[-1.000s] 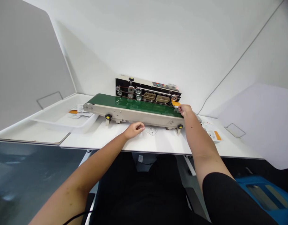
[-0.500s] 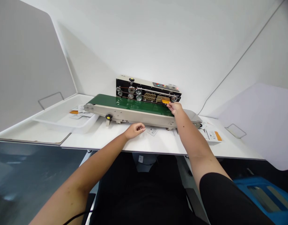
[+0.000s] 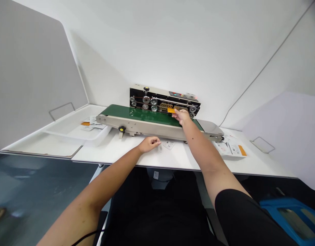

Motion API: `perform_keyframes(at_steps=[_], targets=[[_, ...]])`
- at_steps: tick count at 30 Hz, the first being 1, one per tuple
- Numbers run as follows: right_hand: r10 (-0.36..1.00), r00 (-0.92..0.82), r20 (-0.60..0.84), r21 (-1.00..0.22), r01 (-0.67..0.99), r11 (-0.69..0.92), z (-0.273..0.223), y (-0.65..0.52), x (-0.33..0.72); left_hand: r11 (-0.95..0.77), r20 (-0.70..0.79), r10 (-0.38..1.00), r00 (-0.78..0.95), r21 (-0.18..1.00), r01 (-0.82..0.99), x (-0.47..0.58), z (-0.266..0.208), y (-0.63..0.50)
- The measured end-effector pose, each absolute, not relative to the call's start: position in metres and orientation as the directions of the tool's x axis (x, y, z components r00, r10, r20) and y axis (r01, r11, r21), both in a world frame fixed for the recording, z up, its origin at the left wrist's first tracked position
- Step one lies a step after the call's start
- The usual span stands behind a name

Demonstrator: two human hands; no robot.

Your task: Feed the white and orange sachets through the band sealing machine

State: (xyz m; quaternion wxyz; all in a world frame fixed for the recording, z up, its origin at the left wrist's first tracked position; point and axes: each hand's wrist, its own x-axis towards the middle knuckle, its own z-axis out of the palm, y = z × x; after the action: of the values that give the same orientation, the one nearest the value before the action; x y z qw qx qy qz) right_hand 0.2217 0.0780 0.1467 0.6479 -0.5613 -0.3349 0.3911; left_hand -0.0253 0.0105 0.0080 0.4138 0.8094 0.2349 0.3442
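Right hand, orange packet at fingertips

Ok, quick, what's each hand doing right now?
Left hand: partly open, loosely curled, nothing visible in it.
Right hand: closed on a small, flat orange piece, over the long green conveyor belt.

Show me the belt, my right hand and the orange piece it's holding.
Belt (image 3: 149, 116): head view, on its green top surface.
Right hand (image 3: 181, 116): head view, middle of the hand.
Orange piece (image 3: 170, 110): head view, on its visible flat face.
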Motion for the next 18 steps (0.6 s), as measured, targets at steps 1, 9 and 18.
perform_keyframes(at_steps=[1, 9, 18], targets=[[0.883, 0.469, 0.027, -0.994, -0.081, 0.073, 0.147, 0.077, 0.219, -0.549, 0.362, 0.665, 0.654, 0.83, 0.099, -0.026, 0.008, 0.011], [0.734, 0.489, 0.471, -0.848, 0.48, 0.224, 0.132, 0.026, 0.21, -0.577, 0.357, 0.67, 0.65, 0.802, 0.154, -0.027, 0.009, 0.008], [0.795, 0.198, 0.573, -0.585, 0.778, 0.228, 0.05, -0.079, 0.178, -0.657, 0.341, 0.638, 0.69, 0.709, 0.257, -0.027, 0.014, 0.002]])
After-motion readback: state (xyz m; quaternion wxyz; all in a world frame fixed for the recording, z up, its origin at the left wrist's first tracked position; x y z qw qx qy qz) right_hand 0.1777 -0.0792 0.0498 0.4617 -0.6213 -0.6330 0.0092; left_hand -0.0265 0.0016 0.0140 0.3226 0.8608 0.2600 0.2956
